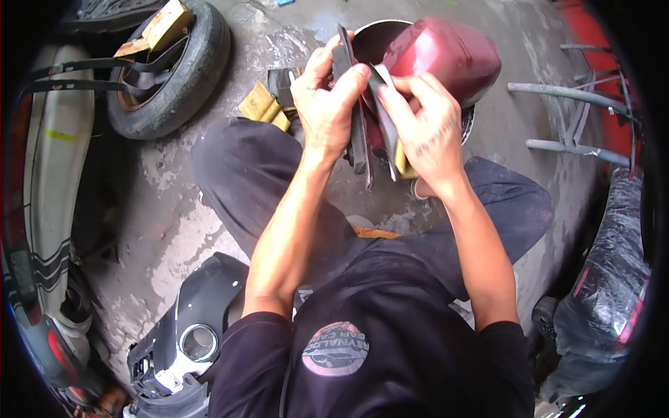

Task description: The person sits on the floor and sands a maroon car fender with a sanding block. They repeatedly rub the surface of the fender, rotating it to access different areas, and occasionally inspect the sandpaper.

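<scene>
Both my hands are raised close together in front of my knees. My left hand grips a dark, flat, long-edged piece held upright, thumb on its near face. In my right hand, a grey sheet that looks like sandpaper is pinched between thumb and fingers, its pale back showing at the top. A yellow piece peeks out below that hand; whether it is held cannot be made out. Just beyond my hands, a glossy dark red rounded part rests over a round container, partly hidden.
To the left lie a tyre with a wood block on it, and a crumpled yellow piece. A black panel with a round opening sits lower left. Metal stand legs and a plastic-wrapped part occupy the right.
</scene>
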